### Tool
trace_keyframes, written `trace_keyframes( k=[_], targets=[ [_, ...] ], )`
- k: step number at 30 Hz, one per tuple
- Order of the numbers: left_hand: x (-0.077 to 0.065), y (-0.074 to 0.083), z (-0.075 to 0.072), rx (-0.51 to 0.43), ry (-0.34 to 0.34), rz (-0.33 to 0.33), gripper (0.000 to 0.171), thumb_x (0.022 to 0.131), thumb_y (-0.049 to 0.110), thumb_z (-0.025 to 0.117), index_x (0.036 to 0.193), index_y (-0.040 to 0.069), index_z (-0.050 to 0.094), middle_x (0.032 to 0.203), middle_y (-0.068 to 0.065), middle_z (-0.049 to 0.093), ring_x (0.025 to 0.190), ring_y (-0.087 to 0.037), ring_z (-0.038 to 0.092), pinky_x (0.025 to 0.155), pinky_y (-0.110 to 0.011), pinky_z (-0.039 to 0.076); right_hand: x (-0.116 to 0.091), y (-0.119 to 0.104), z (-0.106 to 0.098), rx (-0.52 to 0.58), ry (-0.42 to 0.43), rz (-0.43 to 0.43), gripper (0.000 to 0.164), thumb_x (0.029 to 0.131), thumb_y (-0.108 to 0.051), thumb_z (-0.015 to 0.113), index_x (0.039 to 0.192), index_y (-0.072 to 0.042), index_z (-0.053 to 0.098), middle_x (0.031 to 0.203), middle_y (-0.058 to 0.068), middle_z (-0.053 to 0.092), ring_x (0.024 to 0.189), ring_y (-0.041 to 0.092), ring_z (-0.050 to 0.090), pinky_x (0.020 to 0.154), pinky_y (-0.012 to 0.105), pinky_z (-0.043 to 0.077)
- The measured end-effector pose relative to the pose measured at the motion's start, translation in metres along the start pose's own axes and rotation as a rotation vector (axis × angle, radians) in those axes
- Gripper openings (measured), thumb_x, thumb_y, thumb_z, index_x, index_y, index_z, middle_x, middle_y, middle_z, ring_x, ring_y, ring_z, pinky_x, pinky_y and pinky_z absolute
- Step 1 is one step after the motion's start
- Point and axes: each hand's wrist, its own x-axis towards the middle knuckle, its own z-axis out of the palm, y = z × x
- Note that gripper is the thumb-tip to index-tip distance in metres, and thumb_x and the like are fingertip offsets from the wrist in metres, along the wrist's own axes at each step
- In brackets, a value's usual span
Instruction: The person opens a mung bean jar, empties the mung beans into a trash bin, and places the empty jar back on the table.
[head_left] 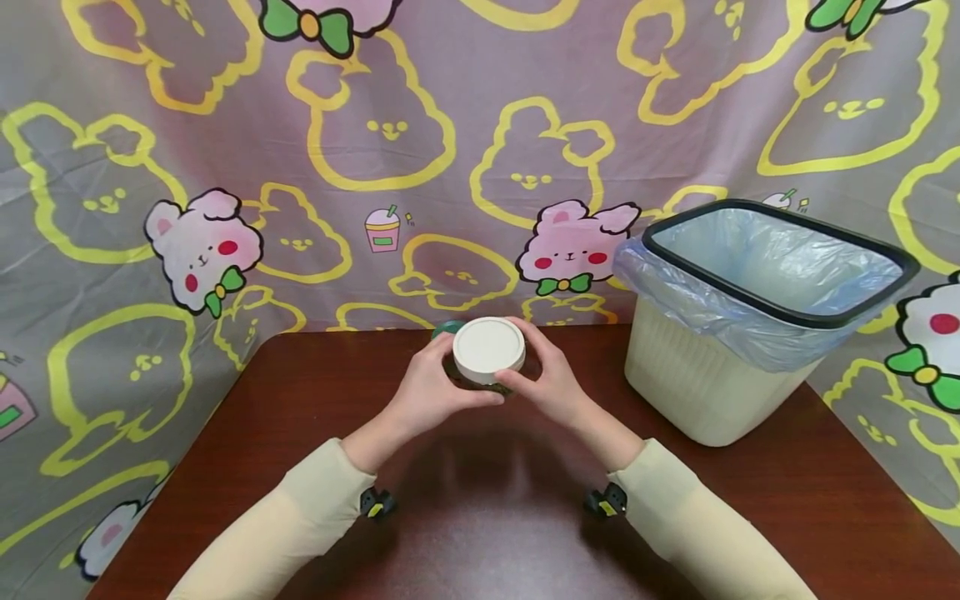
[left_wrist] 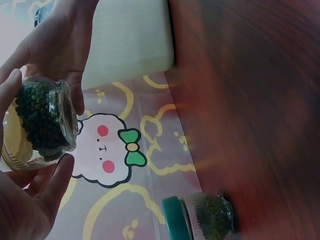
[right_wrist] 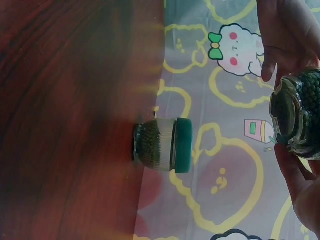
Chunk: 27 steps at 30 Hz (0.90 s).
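Observation:
A clear jar of small green beans (left_wrist: 40,117) with a white lid (head_left: 489,346) is held up over the table between both hands. My left hand (head_left: 431,379) grips its left side, with the thumb across the front. From the right, my right hand (head_left: 553,379) holds the jar, its fingers at the lid's far edge and its thumb at the near rim. The jar's base faces the table in both wrist views. Behind it stands a second jar (right_wrist: 157,145) with a green lid (right_wrist: 184,145), partly filled with similar beans and mostly hidden in the head view.
A cream bin (head_left: 697,375) lined with a bluish plastic bag (head_left: 795,346) stands on the right of the brown table (head_left: 315,400). A cartoon-patterned cloth (head_left: 450,208) hangs along the table's back and sides.

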Motion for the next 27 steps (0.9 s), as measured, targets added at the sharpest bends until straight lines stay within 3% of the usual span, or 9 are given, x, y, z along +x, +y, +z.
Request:
trace_keyframes(
  k=[7, 14, 17, 23, 27],
  targets=[
    [-0.002, 0.005, 0.007, 0.012, 0.003, -0.008, 0.080, 0.051, 0.059, 0.077, 0.115, 0.015, 0.054, 0.102, 0.010, 0.052, 0.092, -0.005, 0.050, 0.075, -0.029, 0.046, -0.007, 0.001, -0.003, 0.065, -0.004, 0.022, 0.080, 0.077, -0.048, 0.063, 0.131, 0.003, 0.035, 0.123, 0.019, 0.045, 0.102, 0.027, 0.047, 0.081, 0.028, 0.043],
    [-0.001, 0.010, -0.001, -0.042, -0.081, 0.008, 0.093, 0.058, 0.053, 0.076, 0.134, 0.022, 0.034, 0.117, 0.006, 0.050, 0.092, -0.008, 0.053, 0.069, -0.031, 0.049, -0.009, 0.000, -0.005, 0.060, 0.010, 0.027, 0.077, 0.077, -0.043, 0.067, 0.130, 0.004, 0.036, 0.122, 0.018, 0.046, 0.104, 0.025, 0.046, 0.084, 0.024, 0.042],
    [0.002, 0.011, -0.010, -0.034, -0.136, 0.041, 0.091, 0.061, 0.051, 0.075, 0.136, 0.020, 0.035, 0.116, 0.004, 0.052, 0.089, -0.009, 0.054, 0.065, -0.027, 0.049, -0.010, -0.001, -0.006, 0.032, -0.013, 0.027, 0.076, 0.076, -0.041, 0.068, 0.130, 0.002, 0.037, 0.122, 0.018, 0.047, 0.101, 0.026, 0.049, 0.080, 0.025, 0.044],
    [0.011, 0.013, -0.023, 0.069, -0.231, 0.157, 0.083, 0.060, 0.057, 0.073, 0.127, 0.019, 0.043, 0.109, 0.009, 0.054, 0.092, -0.004, 0.052, 0.074, -0.028, 0.046, -0.010, -0.002, -0.007, 0.030, -0.056, 0.037, 0.073, 0.076, -0.037, 0.070, 0.131, 0.000, 0.039, 0.121, 0.017, 0.048, 0.094, 0.026, 0.052, 0.073, 0.028, 0.047],
    [0.013, 0.015, -0.027, 0.106, -0.257, 0.172, 0.079, 0.060, 0.059, 0.072, 0.121, 0.019, 0.045, 0.104, 0.010, 0.055, 0.088, -0.003, 0.053, 0.072, -0.026, 0.046, -0.011, -0.001, -0.005, 0.033, -0.059, 0.035, 0.076, 0.076, -0.041, 0.068, 0.132, 0.001, 0.038, 0.123, 0.017, 0.047, 0.094, 0.027, 0.052, 0.072, 0.029, 0.047]
  ],
)
